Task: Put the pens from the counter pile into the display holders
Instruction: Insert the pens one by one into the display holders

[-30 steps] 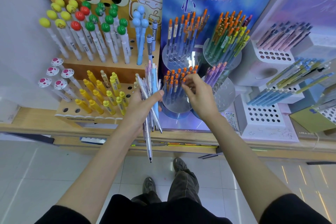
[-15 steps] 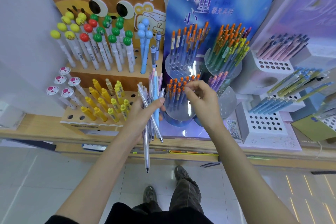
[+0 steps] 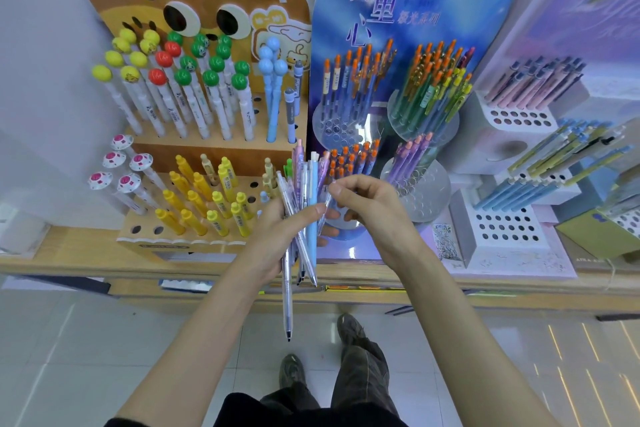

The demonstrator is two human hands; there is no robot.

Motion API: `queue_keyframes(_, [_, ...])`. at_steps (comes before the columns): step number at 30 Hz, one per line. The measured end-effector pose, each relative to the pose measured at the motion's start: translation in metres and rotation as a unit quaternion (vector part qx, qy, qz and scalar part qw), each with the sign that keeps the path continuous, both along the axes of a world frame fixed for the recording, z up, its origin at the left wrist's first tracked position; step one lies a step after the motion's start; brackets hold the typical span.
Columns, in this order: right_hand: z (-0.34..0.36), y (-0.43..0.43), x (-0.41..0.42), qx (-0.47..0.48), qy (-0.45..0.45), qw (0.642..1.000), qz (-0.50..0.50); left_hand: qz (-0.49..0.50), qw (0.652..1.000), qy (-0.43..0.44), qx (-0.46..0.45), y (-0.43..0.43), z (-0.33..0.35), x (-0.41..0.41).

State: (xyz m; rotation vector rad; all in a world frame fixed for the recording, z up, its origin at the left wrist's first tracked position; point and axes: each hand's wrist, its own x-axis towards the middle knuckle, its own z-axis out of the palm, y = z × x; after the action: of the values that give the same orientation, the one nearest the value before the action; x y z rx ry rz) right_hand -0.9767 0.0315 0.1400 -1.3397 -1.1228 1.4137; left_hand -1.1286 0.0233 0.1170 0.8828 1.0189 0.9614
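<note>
Pastel pens [image 3: 313, 191] fan through our left hand [image 3: 277, 236], which grips them mid-barrel, tips hanging below the fist, caps above | our right hand [image 3: 367, 211] pinches a lilac pen [image 3: 324, 173] at the bundle's right edge | just behind, orange-capped pens [image 3: 349, 163] stand beside a clear round holder [image 3: 429, 191].

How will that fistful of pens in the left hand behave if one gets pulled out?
Probably slippery: the bunch of pens has smooth plastic barrels, and one clear pen hangs lower than the rest. Likely light and stiff, since the left hand alone holds them fanned.
</note>
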Motion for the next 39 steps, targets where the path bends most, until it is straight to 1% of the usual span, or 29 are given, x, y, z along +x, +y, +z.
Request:
queue_keyframes(2, [-0.001, -0.003, 0.004, 0.001, 0.003, 1.000, -0.012, -0.004, 1.000, -0.002, -0.003, 0.000, -0.001, 0.003])
queue_keyframes(5, [-0.002, -0.008, 0.013, 0.009, 0.005, 1.000, -0.023, -0.034, 0.999, 0.007, 0.018, 0.000, 0.000, 0.007])
queue_keyframes(8, [0.003, -0.007, 0.019, 0.012, 0.033, 0.997, -0.065, -0.063, 0.997, 0.011, 0.031, 0.002, 0.000, 0.009])
queue_keyframes(10, [0.008, 0.001, 0.024, 0.006, 0.020, 0.997, -0.074, -0.084, 0.996, 0.003, 0.026, 0.003, 0.001, 0.012])
queue_keyframes(13, [0.013, 0.010, 0.027, 0.020, -0.016, 0.998, -0.053, -0.098, 0.995, -0.002, 0.008, 0.004, 0.005, 0.020])
queue_keyframes(16, [0.019, 0.015, 0.034, 0.066, -0.036, 0.991, -0.112, -0.094, 0.996, -0.001, -0.004, 0.004, 0.008, 0.030])
queue_keyframes(19, [0.031, 0.023, 0.055, 0.111, -0.015, 0.977, -0.180, -0.096, 0.995, 0.025, -0.012, 0.003, 0.009, 0.042])
queue_keyframes(21, [0.039, 0.028, 0.074, 0.149, -0.021, 0.967, -0.206, -0.070, 0.997, 0.030, -0.014, 0.002, 0.008, 0.050])
queue_keyframes(24, [0.043, 0.034, 0.103, 0.192, -0.035, 0.955, -0.225, 0.003, 0.999, 0.033, -0.033, 0.001, 0.006, 0.062])
queue_keyframes(26, [0.039, 0.035, 0.119, 0.196, -0.047, 0.955, -0.218, 0.036, 0.998, 0.040, -0.032, 0.002, 0.005, 0.071])
queue_keyframes(30, [0.018, 0.037, 0.140, 0.175, -0.092, 0.961, -0.192, 0.087, 0.995, 0.035, -0.019, 0.004, 0.007, 0.091])
queue_keyframes(39, [0.002, 0.050, 0.156, 0.196, -0.102, 0.960, -0.170, 0.124, 0.992, 0.002, 0.009, 0.003, 0.016, 0.117])
